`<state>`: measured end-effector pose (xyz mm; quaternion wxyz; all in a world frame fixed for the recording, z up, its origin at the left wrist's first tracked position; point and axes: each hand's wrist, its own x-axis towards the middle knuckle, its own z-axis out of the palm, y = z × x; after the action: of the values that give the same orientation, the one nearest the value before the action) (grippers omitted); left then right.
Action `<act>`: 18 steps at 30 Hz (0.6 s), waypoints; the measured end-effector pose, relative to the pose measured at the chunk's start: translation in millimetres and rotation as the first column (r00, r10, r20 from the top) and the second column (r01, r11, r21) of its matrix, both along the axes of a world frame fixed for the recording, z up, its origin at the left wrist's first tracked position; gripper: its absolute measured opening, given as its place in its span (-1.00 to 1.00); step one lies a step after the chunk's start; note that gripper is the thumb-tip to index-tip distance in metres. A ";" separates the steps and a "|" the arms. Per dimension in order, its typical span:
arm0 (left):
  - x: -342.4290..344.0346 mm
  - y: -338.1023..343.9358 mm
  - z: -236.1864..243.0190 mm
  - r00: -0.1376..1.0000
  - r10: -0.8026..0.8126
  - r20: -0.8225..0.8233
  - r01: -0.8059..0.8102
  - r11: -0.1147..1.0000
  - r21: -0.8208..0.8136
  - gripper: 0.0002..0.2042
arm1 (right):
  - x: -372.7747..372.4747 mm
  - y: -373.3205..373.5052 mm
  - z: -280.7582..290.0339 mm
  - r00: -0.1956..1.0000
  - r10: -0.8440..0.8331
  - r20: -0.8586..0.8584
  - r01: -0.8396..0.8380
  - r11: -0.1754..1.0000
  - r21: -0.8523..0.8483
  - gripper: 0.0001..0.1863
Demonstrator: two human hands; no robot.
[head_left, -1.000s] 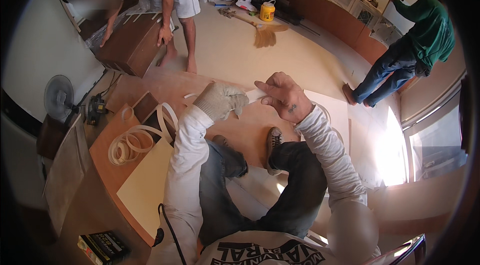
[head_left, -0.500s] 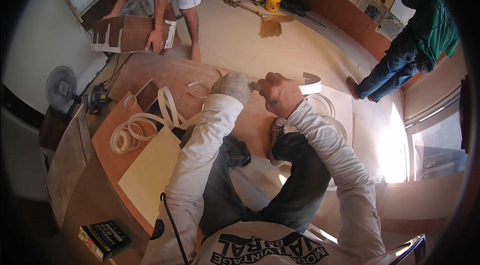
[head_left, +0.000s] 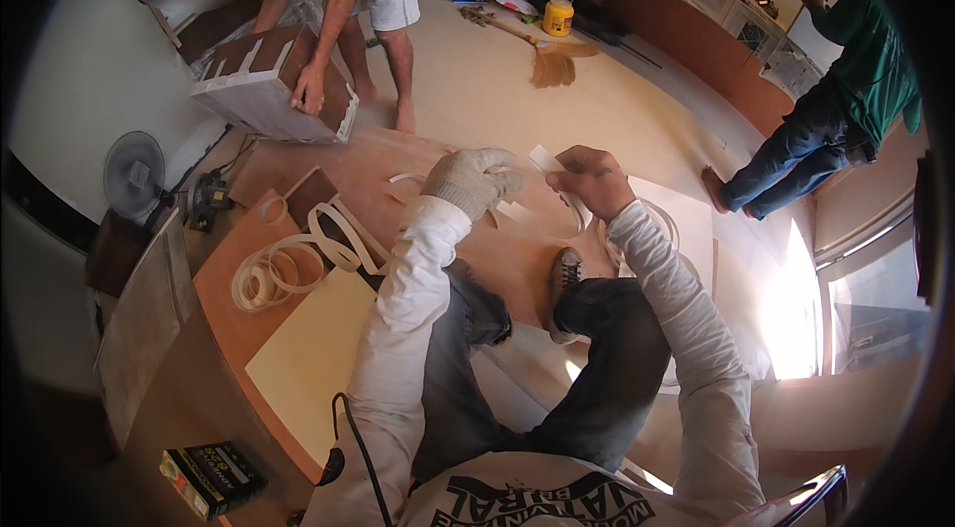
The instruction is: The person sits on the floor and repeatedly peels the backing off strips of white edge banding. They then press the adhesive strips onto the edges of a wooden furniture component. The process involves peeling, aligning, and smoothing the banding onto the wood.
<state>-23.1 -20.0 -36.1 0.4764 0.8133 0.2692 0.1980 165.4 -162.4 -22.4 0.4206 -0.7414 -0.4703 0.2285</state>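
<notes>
My right hand (head_left: 598,183), bare, pinches the end of a pale flexible edging strip (head_left: 543,160) between thumb and fingers. To its left is my left hand (head_left: 470,181) in a knitted work glove, its fingers spread and bent toward the strip with a gap between the hands. Both are above a reddish-brown wooden board (head_left: 388,155). Cut pieces and curls of similar strip hang or lie below the hands, and I cannot tell which of them join the held end. A loose coil of strip (head_left: 261,278) rests at my left on a brown panel.
A cream sheet (head_left: 313,358), a black box (head_left: 214,479) and a fan (head_left: 134,174) are at my left. One person handles a wooden box (head_left: 274,89) at the far left; another, in green (head_left: 865,59), stands far right. A broom (head_left: 552,64) and yellow tub (head_left: 559,15) lie beyond.
My hands have moved apart and the left fingers have spread. The strip's end now shows in my right hand. The far-left person has tipped the wooden box.
</notes>
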 end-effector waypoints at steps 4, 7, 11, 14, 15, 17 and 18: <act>2.8 -9.7 15.2 0.998 -0.055 0.039 0.059 0.991 -0.124 -0.68 | -10.3 2.4 2.4 0.995 0.064 -0.074 -0.061 0.998 0.032 -0.64; 2.7 -12.0 26.1 0.990 0.071 0.120 -0.043 0.975 -0.218 -0.73 | -22.1 8.7 4.9 0.979 0.148 -0.141 -0.137 0.987 0.080 -0.70; 0.9 -5.0 24.4 0.994 0.110 0.009 -0.095 0.898 -0.431 -0.74 | -21.0 15.9 -2.2 0.954 0.198 -0.226 -0.187 0.980 0.071 -0.67; 0.3 2.6 18.9 0.982 0.178 -0.056 -0.177 0.984 0.020 -0.73 | -7.3 20.7 -17.8 0.968 0.201 -0.148 -0.205 0.979 -0.012 -0.63; 0.6 5.1 18.5 0.976 0.206 -0.072 -0.195 0.972 0.134 -0.72 | -1.4 22.9 -23.9 0.975 0.209 -0.071 -0.213 0.975 -0.057 -0.61; 2.5 5.4 16.5 0.957 0.270 -0.109 -0.219 0.913 0.343 -0.70 | 10.6 27.0 -37.8 0.975 0.205 -0.086 -0.218 0.958 -0.186 -0.56; 3.0 5.4 15.5 0.961 0.274 -0.046 -0.250 0.924 0.288 -0.70 | 15.5 31.6 -45.2 0.976 0.219 0.005 -0.213 0.955 -0.206 -0.56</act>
<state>-20.0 -14.5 -20.5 0.3140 0.8367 0.3651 0.2608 180.9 -130.8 -67.6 0.3085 -0.7279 -0.5282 0.3099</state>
